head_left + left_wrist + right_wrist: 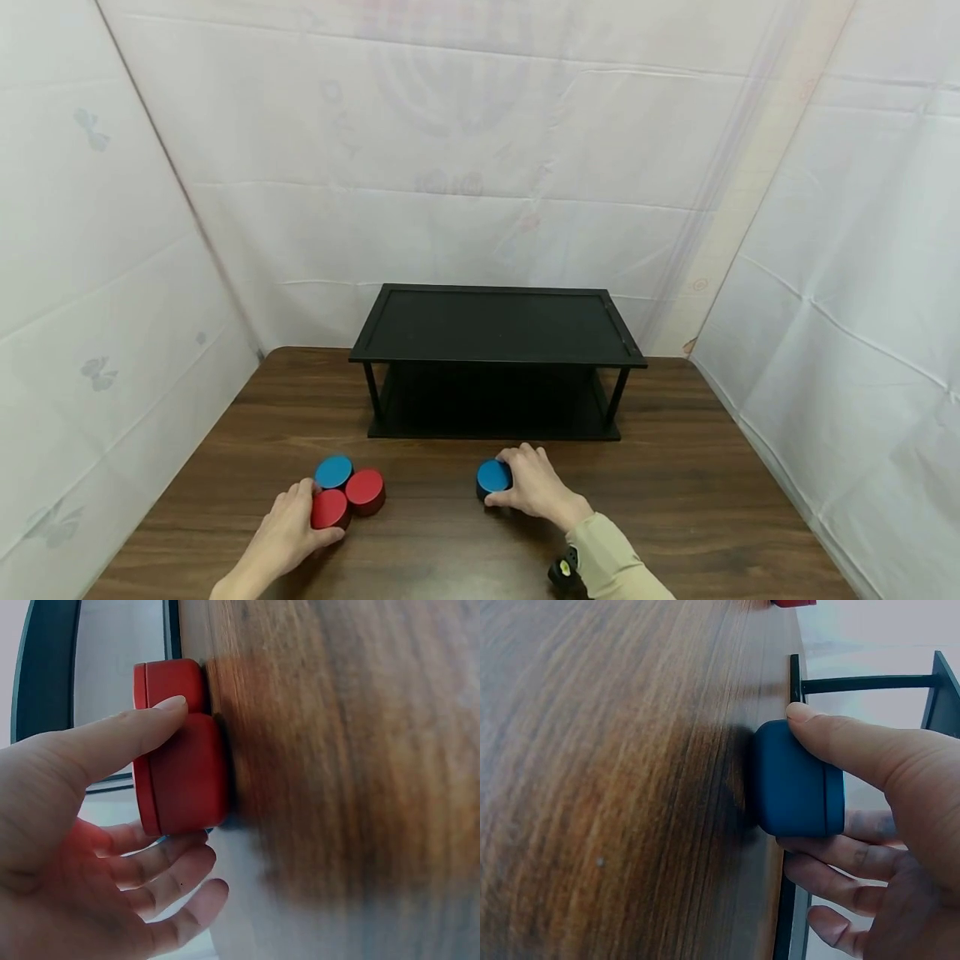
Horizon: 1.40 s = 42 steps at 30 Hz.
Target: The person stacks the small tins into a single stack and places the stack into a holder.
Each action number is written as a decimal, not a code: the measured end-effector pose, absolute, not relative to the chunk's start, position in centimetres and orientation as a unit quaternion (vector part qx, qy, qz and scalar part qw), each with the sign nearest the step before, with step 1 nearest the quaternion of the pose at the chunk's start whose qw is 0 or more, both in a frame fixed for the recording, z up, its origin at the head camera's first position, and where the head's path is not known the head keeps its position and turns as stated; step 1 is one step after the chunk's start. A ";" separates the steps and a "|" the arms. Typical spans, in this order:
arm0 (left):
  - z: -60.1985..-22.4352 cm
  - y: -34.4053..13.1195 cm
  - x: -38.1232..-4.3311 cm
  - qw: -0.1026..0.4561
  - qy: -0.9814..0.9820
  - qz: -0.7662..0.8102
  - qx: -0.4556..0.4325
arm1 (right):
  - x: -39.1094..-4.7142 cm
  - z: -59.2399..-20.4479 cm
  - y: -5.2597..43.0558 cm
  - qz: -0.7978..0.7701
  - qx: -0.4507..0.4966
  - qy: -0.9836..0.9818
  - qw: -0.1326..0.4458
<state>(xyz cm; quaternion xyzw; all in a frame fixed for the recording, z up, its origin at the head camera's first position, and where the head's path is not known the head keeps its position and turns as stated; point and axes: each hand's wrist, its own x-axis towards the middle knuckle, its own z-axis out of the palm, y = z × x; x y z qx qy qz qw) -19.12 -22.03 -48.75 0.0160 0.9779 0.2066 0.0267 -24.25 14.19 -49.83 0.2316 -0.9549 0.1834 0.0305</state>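
1. Nearest, at left, the left hand (pixel 288 525), half-open, grips the near red round container (pixel 330 508) between thumb and fingers.
2. Just beyond it sit another red container (pixel 365 492) and the left blue container (pixel 333 472).
3. At right, the right hand (pixel 534 485), similarly half-open, holds the right blue container (pixel 493 476) on the wooden table (pixel 420 550).
4. Farther stands a black two-tier shelf (pixel 495 325).

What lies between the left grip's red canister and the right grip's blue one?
The other red canister, then bare tabletop up to the blue canister; the head view shows it.
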 end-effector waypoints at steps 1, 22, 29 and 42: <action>-48.8 -22.1 -19.1 0.027 0.976 0.215 0.017 | -24.3 -49.8 14.2 0.183 0.232 -0.955 0.029; -49.6 -22.3 -18.5 -0.004 0.961 0.275 0.032 | -24.4 -50.1 14.5 0.219 0.228 -0.949 0.010; -49.0 -21.9 -18.0 -0.012 0.959 0.280 0.035 | -24.4 -50.0 14.4 0.219 0.233 -0.947 0.013; -47.1 -21.5 -17.5 -0.033 0.957 0.284 0.052 | -24.3 -50.0 14.4 0.221 0.229 -0.948 0.014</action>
